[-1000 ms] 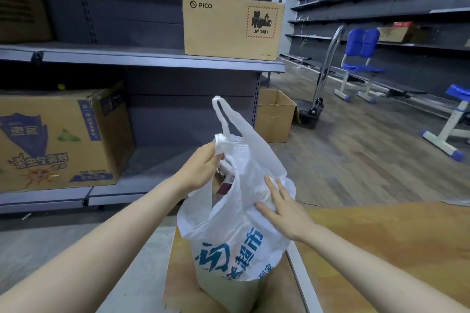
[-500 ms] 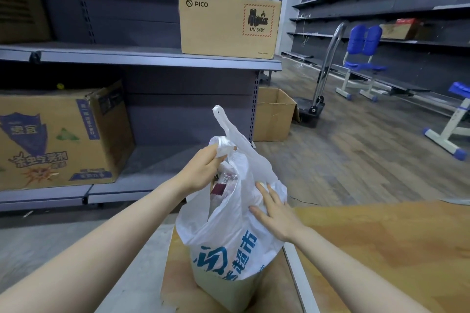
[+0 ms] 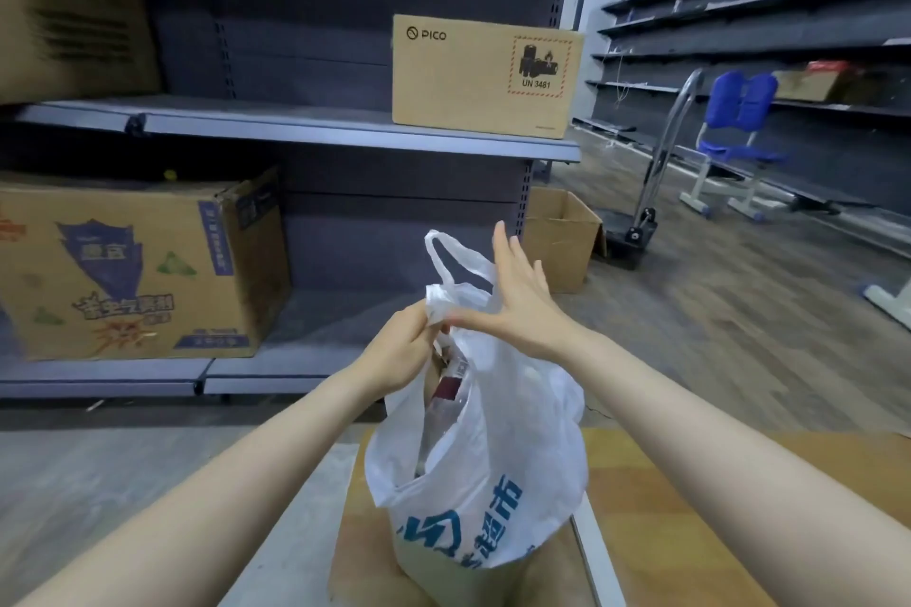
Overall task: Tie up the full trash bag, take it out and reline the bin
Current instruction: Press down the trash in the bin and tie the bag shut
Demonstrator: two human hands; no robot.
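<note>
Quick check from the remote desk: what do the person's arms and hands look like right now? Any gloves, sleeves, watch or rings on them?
Both forearms are bare up to the frame's edge, with no sleeves showing. The left hand and right hand wear no gloves. No watch, wristband or ring shows on the visible sides. Fingernails look short and plain.

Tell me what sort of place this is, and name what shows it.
Probably a shop floor or stockroom that has been mostly cleared out. Long dark metal shelving lines both sides and is nearly bare, cardboard boxes sit on it, and a hand trolley stands on the wood-look floor.
</note>
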